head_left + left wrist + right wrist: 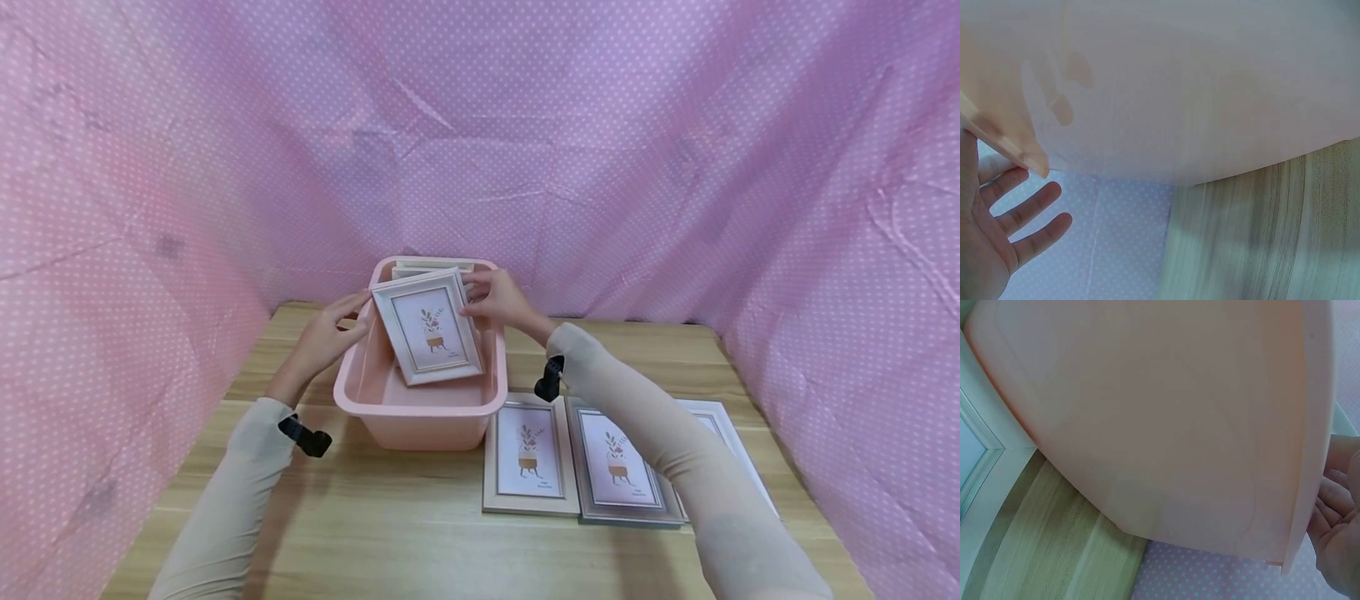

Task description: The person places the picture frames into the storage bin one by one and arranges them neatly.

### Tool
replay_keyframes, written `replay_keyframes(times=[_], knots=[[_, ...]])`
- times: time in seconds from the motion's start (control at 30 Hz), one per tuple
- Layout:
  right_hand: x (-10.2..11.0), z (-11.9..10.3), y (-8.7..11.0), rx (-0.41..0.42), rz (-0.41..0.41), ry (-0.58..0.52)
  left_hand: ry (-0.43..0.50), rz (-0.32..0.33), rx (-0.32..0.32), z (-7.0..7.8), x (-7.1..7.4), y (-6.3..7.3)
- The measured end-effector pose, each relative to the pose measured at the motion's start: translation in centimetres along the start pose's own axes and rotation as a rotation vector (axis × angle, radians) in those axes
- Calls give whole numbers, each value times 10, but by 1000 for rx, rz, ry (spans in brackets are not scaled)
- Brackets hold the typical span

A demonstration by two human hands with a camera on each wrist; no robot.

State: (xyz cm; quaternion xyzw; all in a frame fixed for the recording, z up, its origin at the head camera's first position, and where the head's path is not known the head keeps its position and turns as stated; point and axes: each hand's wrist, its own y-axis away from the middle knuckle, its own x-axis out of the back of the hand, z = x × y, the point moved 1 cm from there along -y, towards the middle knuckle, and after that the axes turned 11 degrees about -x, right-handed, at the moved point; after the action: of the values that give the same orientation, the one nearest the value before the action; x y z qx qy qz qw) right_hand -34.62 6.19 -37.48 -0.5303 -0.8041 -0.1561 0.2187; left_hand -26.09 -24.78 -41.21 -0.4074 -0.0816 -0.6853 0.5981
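A rectangular, white-bordered picture frame printed with a potted plant (429,329) leans at a slant within a pink plastic tub (422,411), its top tipped toward eleven o'clock. The right hand (504,300) pinches its edge at two o'clock, thumb in front, fingers behind. The left hand (326,333), at the tub's ten o'clock rim, has its fingers spread; whether they touch the frame I cannot tell. Around four o'clock on the wooden table (360,517), cream (529,458), grey (618,467) and white (735,437) rectangular frames lie in a row.
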Motion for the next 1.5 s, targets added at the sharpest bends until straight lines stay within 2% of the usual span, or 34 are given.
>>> replay_keyframes(times=[0.23,0.53,0.7,0.93,1.33,1.5], knots=[[1,-2,-1,1,0,7,-12,6,-3,1,1,0],[4,-4,-6,69,-4,-36,1,15,5,0,-1,2],[6,-4,-9,54,0,-15,7,9,11,-1,-1,3],[8,-10,-12,4,11,-59,10,8,20,-1,-1,3],[14,-9,-10,64,6,-81,23,8,9,-1,1,1],[13,-6,-7,54,19,-121,20,5,7,-3,0,0]])
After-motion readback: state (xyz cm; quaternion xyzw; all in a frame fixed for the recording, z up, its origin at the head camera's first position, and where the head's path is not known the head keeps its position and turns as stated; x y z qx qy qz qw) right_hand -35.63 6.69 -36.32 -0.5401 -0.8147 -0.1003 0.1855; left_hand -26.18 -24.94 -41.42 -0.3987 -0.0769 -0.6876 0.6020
